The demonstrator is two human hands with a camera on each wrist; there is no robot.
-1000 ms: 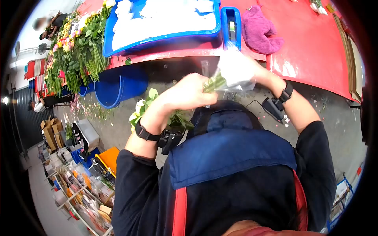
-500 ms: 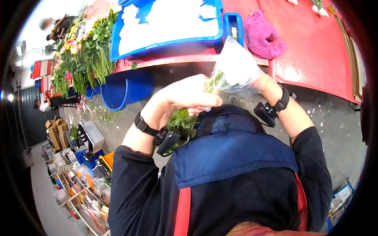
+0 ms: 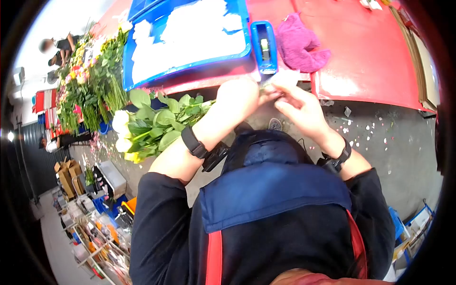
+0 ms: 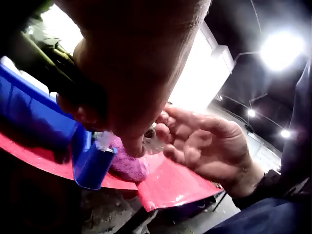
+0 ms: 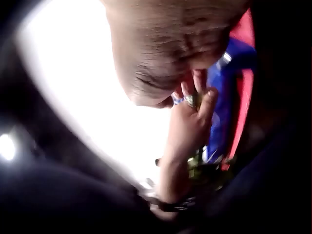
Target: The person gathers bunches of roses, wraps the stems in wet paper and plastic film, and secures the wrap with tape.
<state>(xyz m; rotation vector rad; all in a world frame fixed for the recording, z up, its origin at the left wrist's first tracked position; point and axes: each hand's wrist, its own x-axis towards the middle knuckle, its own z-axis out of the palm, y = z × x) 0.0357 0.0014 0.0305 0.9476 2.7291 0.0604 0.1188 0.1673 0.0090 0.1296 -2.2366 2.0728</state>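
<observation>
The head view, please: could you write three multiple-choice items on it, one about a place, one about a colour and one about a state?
1. Where does the pink cloth lie?
A) on the red table, right of the blue tape dispenser
B) on the floor
C) inside a cardboard box

2. What colour are the flower heads in the bunch of flowers?
A) red
B) white
C) purple

3. What is the left hand doing?
A) lying flat on the table
B) hanging empty
C) gripping the bunch of flowers by its stems

Key:
1 A, the cloth rests on the red surface just beside the dispenser.
2 B, pale white heads show at the far end of the leafy bunch.
3 C, the fingers are curled round the stems, with the leaves sticking out past the wrist.
</observation>
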